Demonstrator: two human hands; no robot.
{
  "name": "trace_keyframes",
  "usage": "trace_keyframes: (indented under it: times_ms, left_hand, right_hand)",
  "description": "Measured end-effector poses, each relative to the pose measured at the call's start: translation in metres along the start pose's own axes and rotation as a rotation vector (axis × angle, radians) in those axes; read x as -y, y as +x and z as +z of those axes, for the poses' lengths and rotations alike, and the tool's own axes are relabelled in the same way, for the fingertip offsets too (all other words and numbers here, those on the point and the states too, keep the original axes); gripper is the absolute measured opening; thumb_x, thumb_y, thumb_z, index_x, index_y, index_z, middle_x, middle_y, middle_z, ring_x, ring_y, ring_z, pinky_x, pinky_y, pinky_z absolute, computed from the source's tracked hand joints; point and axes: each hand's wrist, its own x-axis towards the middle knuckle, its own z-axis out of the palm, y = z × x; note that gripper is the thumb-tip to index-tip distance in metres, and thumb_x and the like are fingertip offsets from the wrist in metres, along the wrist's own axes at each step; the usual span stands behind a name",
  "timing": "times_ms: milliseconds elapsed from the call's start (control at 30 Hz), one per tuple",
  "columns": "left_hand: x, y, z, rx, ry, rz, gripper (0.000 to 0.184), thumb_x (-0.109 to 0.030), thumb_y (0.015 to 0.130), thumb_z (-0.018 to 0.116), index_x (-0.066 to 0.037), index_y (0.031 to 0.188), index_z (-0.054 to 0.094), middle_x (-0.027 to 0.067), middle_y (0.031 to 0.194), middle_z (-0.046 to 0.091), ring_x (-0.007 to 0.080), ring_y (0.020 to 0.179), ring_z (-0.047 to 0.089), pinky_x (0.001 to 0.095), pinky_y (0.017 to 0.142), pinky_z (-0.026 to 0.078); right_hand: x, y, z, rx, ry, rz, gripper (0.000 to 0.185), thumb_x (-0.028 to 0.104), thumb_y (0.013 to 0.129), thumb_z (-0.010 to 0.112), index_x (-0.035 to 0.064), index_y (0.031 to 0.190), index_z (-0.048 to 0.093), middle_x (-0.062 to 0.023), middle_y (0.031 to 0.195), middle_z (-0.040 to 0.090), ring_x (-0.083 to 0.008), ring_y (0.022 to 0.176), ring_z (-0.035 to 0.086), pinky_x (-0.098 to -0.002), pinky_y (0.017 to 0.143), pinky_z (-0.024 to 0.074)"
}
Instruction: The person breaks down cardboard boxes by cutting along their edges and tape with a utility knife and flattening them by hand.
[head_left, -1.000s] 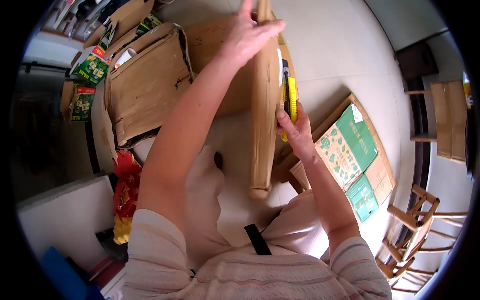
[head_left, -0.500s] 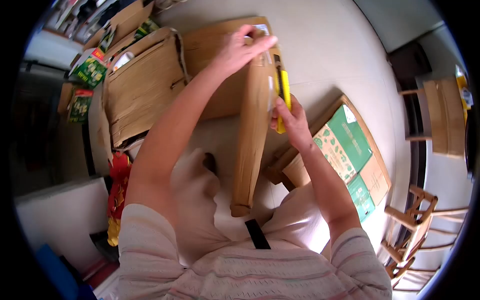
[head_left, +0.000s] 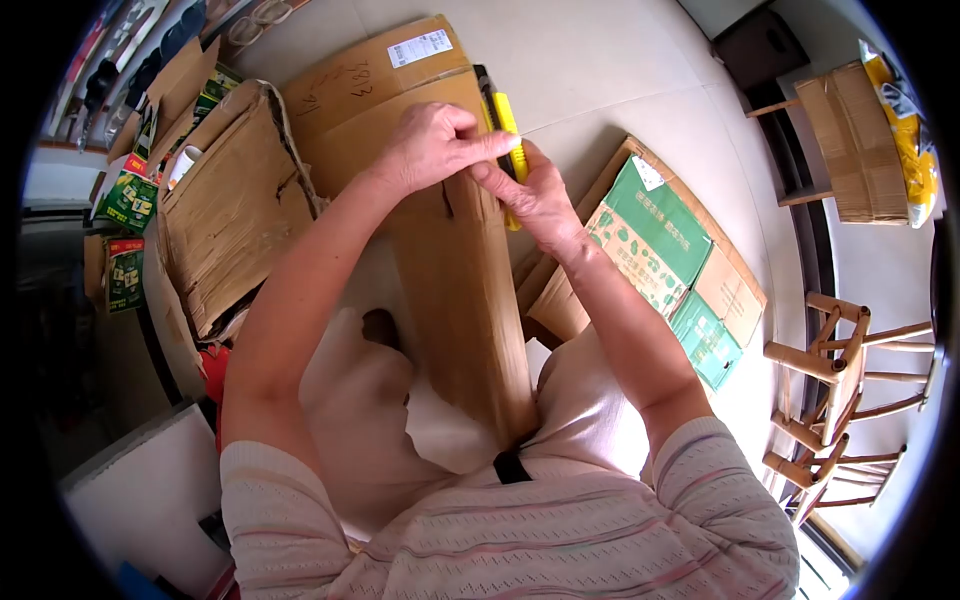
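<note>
- Between the thighs, on a slope down toward the lap: a long cardboard panel (head_left: pixel 455 310), lower end close to the body, upper end beneath both hands.
- By appearance, busy with positioning: panel braced at the top, yellow cutter (head_left: pixel 506 112) set alongside the right-hand edge. No cut clearly visible there.
- Calls next, in all likelihood, for a steady hold on the panel, a sure grip on the cutter, and fingertips well clear of its black far end.
- Right hand (head_left: pixel 540 200): closed around the cutter, thumb lying by the panel's edge, forearm angled up and inward from the lower right. Cutter pointing away from the body; blade too small to make out.
- Left hand (head_left: pixel 435 145): reaching across from the lower left, elbow bent, fingers curled above the panel's top, thumb stretched out to the cutter, very near the right hand. Firmness of any grip impossible to tell.
- Beyond the hands: more cardboard with a white label (head_left: pixel 420 48), either joined to the panel or merely overlapping, hard to say.
- Off to the right: a green-printed carton (head_left: pixel 660 235).
</note>
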Motion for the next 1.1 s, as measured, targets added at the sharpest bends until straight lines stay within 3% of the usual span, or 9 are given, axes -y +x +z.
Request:
trace_keyframes:
  times_ms: [133,167,267,300,433,667,800,967,1100]
  left_hand:
    - [0.0,-0.006,-0.001,0.26,-0.062,-0.059,0.049,-0.047,0.073,0.069,-0.001,0.06,0.06,0.001,0.052,0.05,0.0079,0.051,0.043,0.0274,0.047,0.034]
    - [-0.002,-0.007,-0.004,0.364,-0.089,-0.13,0.04,-0.04,0.071,0.072,-0.002,0.064,0.06,0.0015,0.058,0.055,0.0081,0.056,0.047,0.0265,0.05,0.038]
    - [0.005,-0.014,-0.004,0.519,-0.125,-0.085,0.029,-0.026,0.068,0.075,-0.003,0.069,0.059,0.002,0.063,0.057,0.0087,0.058,0.05,0.0256,0.053,0.041]
    - [0.009,-0.014,-0.003,0.579,-0.171,-0.12,0.021,-0.013,0.065,0.075,-0.003,0.072,0.058,0.0024,0.067,0.058,0.0095,0.061,0.052,0.0252,0.056,0.044]
    - [0.023,-0.015,0.0,0.633,-0.158,-0.104,0.015,-0.007,0.065,0.07,-0.001,0.072,0.058,0.0025,0.067,0.058,0.0102,0.063,0.053,0.0255,0.057,0.044]
    - [0.025,-0.016,-0.019,0.618,-0.058,-0.063,0.017,-0.013,0.067,0.067,-0.001,0.074,0.058,0.0024,0.069,0.058,0.0109,0.065,0.053,0.026,0.059,0.044]
    - [0.032,-0.02,-0.016,0.62,-0.184,-0.107,0.019,-0.017,0.07,0.064,-0.001,0.078,0.058,0.002,0.072,0.056,0.0103,0.067,0.051,0.025,0.06,0.042]
    - [0.04,-0.022,-0.011,0.581,-0.277,-0.089,0.02,-0.017,0.071,0.063,0.0,0.08,0.057,0.0015,0.072,0.055,0.0093,0.067,0.049,0.0252,0.06,0.04]
    - [0.037,-0.024,-0.012,0.624,-0.232,-0.132,0.021,-0.018,0.072,0.064,0.0,0.082,0.058,0.0018,0.073,0.057,0.0095,0.068,0.05,0.0261,0.059,0.04]
  right_hand:
    - [-0.024,0.002,-0.014,0.111,0.099,0.117,0.062,0.047,0.071,0.072,-0.0004,0.104,0.048,-0.0024,0.069,0.051,-0.0096,0.053,0.049,-0.0244,0.045,0.0427]
    - [-0.032,0.002,-0.017,0.139,0.171,0.112,0.059,0.048,0.071,0.072,0.0019,0.1,0.048,-0.0027,0.071,0.051,-0.01,0.057,0.05,-0.0256,0.047,0.0437]
    - [-0.021,-0.002,-0.018,0.186,0.234,0.287,0.055,0.047,0.072,0.071,0.0035,0.097,0.048,-0.0018,0.071,0.051,-0.0104,0.059,0.05,-0.0267,0.049,0.0447]
    - [-0.025,-0.001,-0.016,0.226,0.264,0.279,0.05,0.045,0.075,0.069,0.0054,0.096,0.048,-0.0015,0.071,0.051,-0.0109,0.061,0.05,-0.0272,0.049,0.0453]
    - [-0.039,0.003,-0.014,0.299,0.289,0.352,0.044,0.041,0.079,0.067,0.0066,0.099,0.048,-0.0019,0.073,0.051,-0.0118,0.062,0.051,-0.0285,0.051,0.0459]
    - [-0.043,0.006,-0.011,0.374,0.292,0.399,0.038,0.035,0.083,0.064,0.0051,0.1,0.048,-0.002,0.074,0.051,-0.0113,0.063,0.051,-0.0284,0.05,0.0456]
    - [-0.032,0.007,-0.011,0.364,0.235,0.402,0.043,0.036,0.08,0.067,0.0037,0.1,0.048,-0.002,0.072,0.051,-0.0111,0.063,0.051,-0.0289,0.052,0.0477]
    - [-0.024,0.006,-0.009,0.337,0.002,0.37,0.038,0.007,0.073,0.059,-0.0026,0.106,0.046,-0.0075,0.076,0.055,-0.0144,0.062,0.056,-0.0288,0.055,0.0502]
    - [-0.028,0.003,-0.004,0.314,-0.004,0.322,0.039,0.005,0.072,0.058,-0.0048,0.107,0.046,-0.0081,0.074,0.055,-0.0141,0.058,0.055,-0.0282,0.053,0.05]
